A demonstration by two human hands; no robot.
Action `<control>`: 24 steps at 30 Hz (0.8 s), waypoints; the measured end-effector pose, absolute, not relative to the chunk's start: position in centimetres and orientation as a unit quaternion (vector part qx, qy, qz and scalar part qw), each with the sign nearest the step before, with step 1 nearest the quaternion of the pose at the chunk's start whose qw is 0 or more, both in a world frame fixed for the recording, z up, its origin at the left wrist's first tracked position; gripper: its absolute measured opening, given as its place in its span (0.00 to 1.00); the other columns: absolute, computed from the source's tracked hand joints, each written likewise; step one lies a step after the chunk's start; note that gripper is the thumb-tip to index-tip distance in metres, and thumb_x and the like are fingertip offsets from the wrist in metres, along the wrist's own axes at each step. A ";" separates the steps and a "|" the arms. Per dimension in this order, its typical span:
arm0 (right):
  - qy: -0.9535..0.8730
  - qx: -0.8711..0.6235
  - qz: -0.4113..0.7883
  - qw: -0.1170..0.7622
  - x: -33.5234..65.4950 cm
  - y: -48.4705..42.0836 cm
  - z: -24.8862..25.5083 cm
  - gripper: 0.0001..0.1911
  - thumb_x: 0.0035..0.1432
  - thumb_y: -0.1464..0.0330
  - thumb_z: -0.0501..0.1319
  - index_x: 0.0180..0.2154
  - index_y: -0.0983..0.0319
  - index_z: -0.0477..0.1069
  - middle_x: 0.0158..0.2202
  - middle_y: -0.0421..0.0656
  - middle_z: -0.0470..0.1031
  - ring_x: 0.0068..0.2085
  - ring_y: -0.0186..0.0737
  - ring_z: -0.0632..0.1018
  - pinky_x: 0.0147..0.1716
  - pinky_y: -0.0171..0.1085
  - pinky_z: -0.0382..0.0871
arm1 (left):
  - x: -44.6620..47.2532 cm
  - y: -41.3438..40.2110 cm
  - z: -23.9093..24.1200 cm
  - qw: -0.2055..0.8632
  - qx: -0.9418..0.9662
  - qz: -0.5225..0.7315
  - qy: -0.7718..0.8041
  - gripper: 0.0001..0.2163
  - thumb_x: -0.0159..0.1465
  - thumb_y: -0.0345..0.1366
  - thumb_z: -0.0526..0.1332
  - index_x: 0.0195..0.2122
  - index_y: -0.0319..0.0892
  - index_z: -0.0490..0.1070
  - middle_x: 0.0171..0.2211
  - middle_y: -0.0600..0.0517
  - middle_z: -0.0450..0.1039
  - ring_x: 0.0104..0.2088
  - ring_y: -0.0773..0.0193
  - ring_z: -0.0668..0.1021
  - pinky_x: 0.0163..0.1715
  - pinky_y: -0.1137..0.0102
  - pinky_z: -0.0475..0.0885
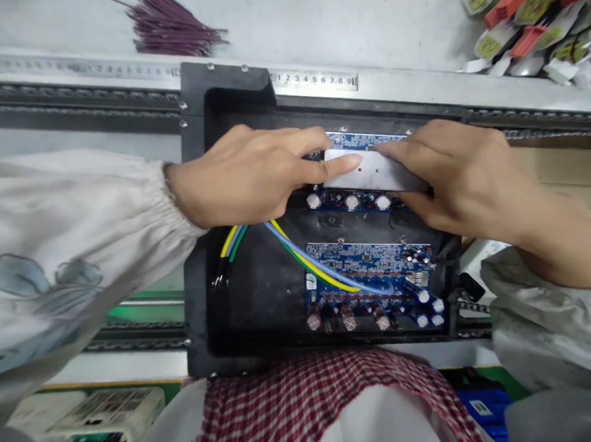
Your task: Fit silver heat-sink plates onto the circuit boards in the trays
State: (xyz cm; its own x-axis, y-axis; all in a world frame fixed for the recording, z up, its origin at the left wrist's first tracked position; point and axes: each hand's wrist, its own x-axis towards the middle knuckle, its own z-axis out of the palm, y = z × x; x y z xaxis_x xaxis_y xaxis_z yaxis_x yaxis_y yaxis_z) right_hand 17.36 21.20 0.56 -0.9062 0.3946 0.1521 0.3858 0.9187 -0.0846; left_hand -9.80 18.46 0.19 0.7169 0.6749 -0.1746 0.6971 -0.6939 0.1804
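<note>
Both hands are at a flat silver metal plate (378, 176) with small holes, which lies over the upper blue circuit board (353, 141). My left hand (258, 169) holds the plate's left end, one fingertip on top and another at the board's upper left corner. My right hand (463, 174) grips the right end, fingers at its upper and lower edges. Below sits a second blue circuit board (368, 255) with capacitors. Yellow, blue and green wires (317, 262) run across it from under my left hand. Both boards are inside a black housing (255, 298).
The housing rests across a conveyor with chain rails (82, 104) and a ruler strip (314, 80). Purple cable ties (167, 23) lie at the back left, and a pile of connectors (537, 36) at the back right. A blue object (487, 409) is at the lower right.
</note>
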 end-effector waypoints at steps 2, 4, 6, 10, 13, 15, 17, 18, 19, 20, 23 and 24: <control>-0.977 -0.198 0.026 0.076 17.4 21.4 0.7 0.22 0.63 0.66 0.48 0.50 0.74 0.67 0.35 0.53 0.71 0.37 0.49 0.76 0.30 0.44 0.69 | -9.9 18.5 0.0 0.131 0.919 -0.031 0.371 0.32 0.63 0.23 0.46 0.66 0.61 0.50 0.58 0.52 0.64 0.54 0.54 0.73 0.40 0.65 0.74; -0.978 -0.197 0.017 0.065 17.5 21.4 0.8 0.21 0.63 0.66 0.47 0.51 0.72 0.67 0.35 0.52 0.71 0.37 0.48 0.76 0.31 0.44 0.69 | -10.0 18.6 -0.2 0.134 0.920 -0.022 0.367 0.33 0.62 0.23 0.47 0.66 0.62 0.50 0.59 0.54 0.64 0.55 0.55 0.73 0.40 0.66 0.74; -0.980 -0.186 0.004 0.064 17.5 21.4 0.8 0.21 0.64 0.65 0.46 0.50 0.71 0.67 0.34 0.50 0.71 0.36 0.46 0.76 0.31 0.43 0.69 | -10.1 18.6 -0.3 0.128 0.923 -0.022 0.363 0.35 0.61 0.23 0.47 0.66 0.63 0.49 0.60 0.55 0.63 0.56 0.56 0.72 0.39 0.67 0.75; -0.977 -0.203 -0.020 0.061 17.3 21.1 0.8 0.22 0.65 0.64 0.44 0.49 0.71 0.68 0.34 0.49 0.71 0.35 0.45 0.75 0.29 0.42 0.68 | -10.2 18.6 -0.3 0.116 0.928 -0.027 0.354 0.35 0.61 0.22 0.46 0.66 0.60 0.48 0.60 0.53 0.62 0.56 0.56 0.71 0.42 0.65 0.74; -0.971 -0.230 -0.025 0.051 17.1 20.7 0.8 0.23 0.64 0.65 0.44 0.50 0.72 0.68 0.34 0.51 0.73 0.36 0.49 0.76 0.28 0.43 0.68 | -10.0 18.5 -0.1 0.107 0.927 -0.041 0.357 0.33 0.62 0.22 0.45 0.66 0.55 0.50 0.59 0.51 0.63 0.55 0.55 0.71 0.42 0.64 0.74; -0.968 -0.244 -0.019 0.047 17.1 20.4 0.8 0.23 0.64 0.64 0.46 0.52 0.71 0.68 0.36 0.52 0.74 0.38 0.50 0.76 0.29 0.43 0.68 | -9.9 18.4 0.2 0.102 0.925 -0.048 0.362 0.33 0.62 0.21 0.45 0.66 0.55 0.50 0.59 0.51 0.63 0.54 0.55 0.72 0.40 0.66 0.74; -0.964 -0.260 -0.010 0.044 17.1 20.3 0.8 0.22 0.64 0.65 0.48 0.54 0.69 0.67 0.38 0.51 0.75 0.40 0.50 0.77 0.31 0.43 0.69 | -9.8 18.4 0.4 0.098 0.925 -0.050 0.365 0.34 0.62 0.20 0.46 0.66 0.57 0.49 0.58 0.51 0.64 0.53 0.55 0.72 0.37 0.69 0.73; -0.963 -0.266 -0.007 0.043 17.1 20.2 0.8 0.22 0.64 0.65 0.49 0.55 0.68 0.67 0.38 0.51 0.75 0.40 0.49 0.77 0.32 0.43 0.69 | -9.8 18.3 0.5 0.095 0.924 -0.052 0.366 0.35 0.61 0.20 0.46 0.67 0.58 0.48 0.58 0.50 0.64 0.52 0.55 0.73 0.35 0.69 0.73; -0.962 -0.271 -0.005 0.043 17.2 20.2 0.8 0.23 0.63 0.65 0.50 0.56 0.68 0.66 0.39 0.51 0.75 0.40 0.49 0.77 0.32 0.43 0.69 | -9.8 18.3 0.5 0.093 0.924 -0.054 0.368 0.35 0.61 0.20 0.46 0.67 0.59 0.47 0.58 0.50 0.65 0.52 0.54 0.73 0.33 0.69 0.73; -0.960 -0.278 -0.002 0.043 17.2 20.1 0.8 0.23 0.63 0.65 0.50 0.57 0.67 0.66 0.39 0.51 0.76 0.41 0.49 0.77 0.32 0.43 0.69 | -9.7 18.3 0.6 0.093 0.923 -0.057 0.370 0.36 0.60 0.20 0.47 0.67 0.59 0.47 0.58 0.50 0.65 0.51 0.54 0.74 0.33 0.69 0.73; -0.951 -0.304 0.017 0.052 17.1 19.9 0.8 0.24 0.63 0.65 0.51 0.58 0.66 0.66 0.40 0.50 0.75 0.42 0.50 0.77 0.35 0.45 0.69 | -9.7 18.3 0.6 0.102 0.917 -0.064 0.380 0.36 0.60 0.20 0.48 0.67 0.59 0.48 0.57 0.51 0.65 0.51 0.55 0.73 0.33 0.70 0.73; -0.948 -0.314 0.026 0.052 17.1 19.8 0.8 0.25 0.62 0.64 0.51 0.58 0.64 0.66 0.40 0.49 0.75 0.43 0.49 0.76 0.36 0.45 0.70 | -9.7 18.3 0.5 0.106 0.917 -0.064 0.380 0.36 0.60 0.20 0.47 0.67 0.59 0.48 0.57 0.51 0.65 0.52 0.56 0.73 0.34 0.70 0.73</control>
State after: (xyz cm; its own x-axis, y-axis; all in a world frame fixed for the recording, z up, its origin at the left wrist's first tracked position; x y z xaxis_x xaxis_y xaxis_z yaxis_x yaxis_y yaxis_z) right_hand 17.06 19.84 0.81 -0.7970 0.5982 0.0832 0.5927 0.8012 -0.0822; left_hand -9.72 18.28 0.54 0.7025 0.6835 -0.1982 0.7107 -0.6884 0.1447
